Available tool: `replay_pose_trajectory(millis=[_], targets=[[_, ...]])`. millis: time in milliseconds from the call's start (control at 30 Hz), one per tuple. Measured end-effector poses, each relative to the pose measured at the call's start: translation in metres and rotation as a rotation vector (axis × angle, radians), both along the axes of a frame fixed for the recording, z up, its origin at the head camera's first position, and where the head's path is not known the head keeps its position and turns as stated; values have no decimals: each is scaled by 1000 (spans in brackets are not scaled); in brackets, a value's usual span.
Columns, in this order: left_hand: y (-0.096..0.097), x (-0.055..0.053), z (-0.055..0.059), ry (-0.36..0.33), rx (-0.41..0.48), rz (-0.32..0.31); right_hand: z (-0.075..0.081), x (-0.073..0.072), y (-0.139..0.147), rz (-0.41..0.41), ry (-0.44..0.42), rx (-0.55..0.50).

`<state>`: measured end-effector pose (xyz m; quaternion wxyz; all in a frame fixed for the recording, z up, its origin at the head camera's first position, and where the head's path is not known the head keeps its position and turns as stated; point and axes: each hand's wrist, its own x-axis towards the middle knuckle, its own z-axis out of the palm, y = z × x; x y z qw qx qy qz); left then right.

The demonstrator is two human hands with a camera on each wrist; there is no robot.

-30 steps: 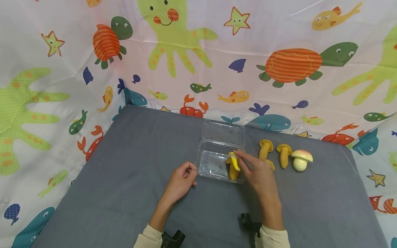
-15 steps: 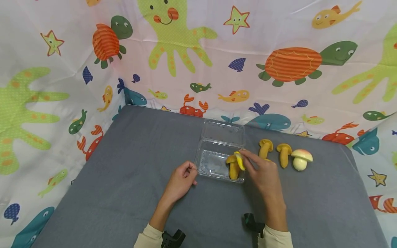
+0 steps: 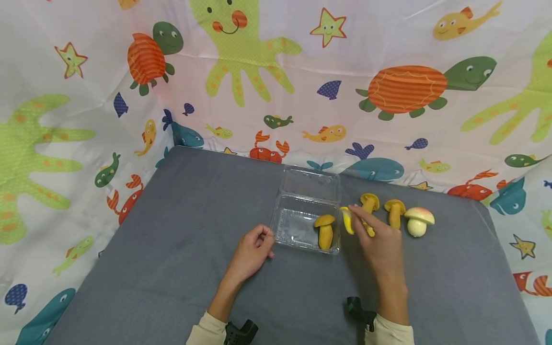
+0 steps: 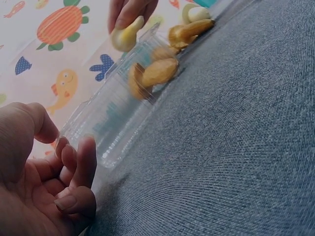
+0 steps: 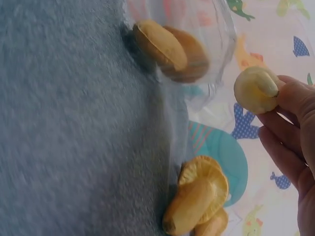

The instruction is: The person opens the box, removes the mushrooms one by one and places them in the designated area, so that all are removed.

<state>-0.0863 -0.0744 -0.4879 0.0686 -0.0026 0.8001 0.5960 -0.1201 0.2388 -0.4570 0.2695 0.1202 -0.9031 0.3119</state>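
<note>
My right hand (image 3: 381, 244) pinches a small yellow and white toy mushroom (image 3: 347, 220) between thumb and fingers, just beyond the right side of a clear plastic clamshell container (image 3: 297, 223). The right wrist view shows the pale round cap and stem of this mushroom (image 5: 257, 91) at the fingertips. Inside the container, at its right end, lies a brownish-yellow toy mushroom (image 3: 325, 235). My left hand (image 3: 252, 251) rests on the table at the container's near left corner, thumb and a fingertip pinching its rim in the left wrist view.
The container's lid (image 3: 311, 184) lies folded back toward the wall cloth. Right of it are a tan mushroom (image 3: 369, 202), another tan mushroom (image 3: 395, 213) and a red-and-cream mushroom (image 3: 418, 223). One more tan mushroom is partly hidden behind my right hand. A sea-animal cloth (image 3: 258, 129) borders the table.
My right hand has moved right, carrying the yellow and white mushroom from over the container past its right edge. The mushroom inside is now fully in view. My left hand has stayed put.
</note>
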Motion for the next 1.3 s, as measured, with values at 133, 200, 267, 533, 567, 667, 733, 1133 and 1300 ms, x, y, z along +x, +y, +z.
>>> replay_pose_trajectory(millis=[133, 200, 267, 533, 567, 667, 733, 1133, 1300], targets=[[0, 0, 0, -3, -1, 1, 0, 0, 6, -41, 35, 8], [0, 0, 0, -6, -2, 0, -1, 0, 9, -53, 55, 17], [0, 1, 0, -10, 1, -3, -2, -1, 12, -60, 73, 26], [1, 1, 0, -15, -1, -1, -4, 1, 19, -88, 99, 9], [1, 1, 0, -16, -1, -1, -3, 1, 20, -96, 92, 5], [0, 1, 2, -22, 1, 1, 0, 2, 23, -124, 72, -7], [0, 1, 3, -22, 3, 3, 2, 3, 25, -144, 65, -19], [-1, 0, 4, -21, -10, 4, 2, 7, 41, -191, 42, -53], [-1, 0, 4, -24, -12, 4, 0, 8, 45, -220, 52, -47]])
